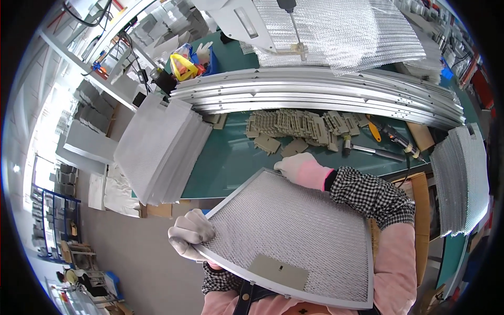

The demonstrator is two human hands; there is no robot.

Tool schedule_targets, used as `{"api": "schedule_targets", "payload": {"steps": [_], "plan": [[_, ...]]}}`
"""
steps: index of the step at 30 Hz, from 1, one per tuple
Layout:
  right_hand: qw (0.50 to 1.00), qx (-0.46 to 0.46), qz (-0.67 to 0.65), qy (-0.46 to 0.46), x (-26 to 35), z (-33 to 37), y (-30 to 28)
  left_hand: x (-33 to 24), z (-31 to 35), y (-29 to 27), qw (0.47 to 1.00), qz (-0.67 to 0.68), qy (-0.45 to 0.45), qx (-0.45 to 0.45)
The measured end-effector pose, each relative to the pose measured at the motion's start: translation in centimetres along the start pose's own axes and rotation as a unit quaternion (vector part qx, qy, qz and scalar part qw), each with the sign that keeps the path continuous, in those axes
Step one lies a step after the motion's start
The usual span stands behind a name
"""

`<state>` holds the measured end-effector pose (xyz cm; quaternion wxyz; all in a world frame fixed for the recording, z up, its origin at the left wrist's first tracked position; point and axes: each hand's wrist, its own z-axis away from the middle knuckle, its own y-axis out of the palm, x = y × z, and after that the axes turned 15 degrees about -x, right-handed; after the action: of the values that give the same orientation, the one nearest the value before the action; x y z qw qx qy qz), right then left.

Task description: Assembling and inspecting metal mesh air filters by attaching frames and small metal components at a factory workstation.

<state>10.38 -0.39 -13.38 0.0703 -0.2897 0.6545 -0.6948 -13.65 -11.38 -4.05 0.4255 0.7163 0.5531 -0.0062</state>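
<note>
Your gloved left hand (190, 232) and right hand (297, 167) both grip the framed silver mesh filter panel (294, 236) at lower centre. Keep it level above the green workbench (226, 157).

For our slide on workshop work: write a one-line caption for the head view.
Two gloved hands, left hand and right hand, hold a framed mesh filter panel over a green workbench.

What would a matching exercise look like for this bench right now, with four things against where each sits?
Things:
1. framed mesh filter
2. stack of mesh sheets
3. long metal strips
4. beige plastic clips

Places:
A. on the green bench, just below the strips
B. left end of the bench
C. held in the left hand and right hand
D. across the back of the bench

Pairs: 1-C, 2-B, 3-D, 4-A
</note>
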Motion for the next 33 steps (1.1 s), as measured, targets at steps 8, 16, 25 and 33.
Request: {"api": "schedule_targets", "payload": {"steps": [8,16,25,33], "plan": [[1.000,-0.010,-0.027,0.004,-0.6,-0.1,1.0,0.4,0.1,-0.1,1.000,0.003,0.001,-0.002],[1.000,0.002,-0.016,-0.005,0.3,-0.4,0.1,0.2,0.1,-0.2,1.000,0.001,0.000,0.000],[0.999,-0.042,-0.019,0.004,-0.1,-0.4,2.3,0.0,0.3,-0.1,1.000,0.001,-0.001,-0.012],[0.998,-0.046,-0.038,0.013,-0.2,-0.4,2.5,0.0,0.4,-0.2,1.000,0.001,0.000,-0.015]]}}
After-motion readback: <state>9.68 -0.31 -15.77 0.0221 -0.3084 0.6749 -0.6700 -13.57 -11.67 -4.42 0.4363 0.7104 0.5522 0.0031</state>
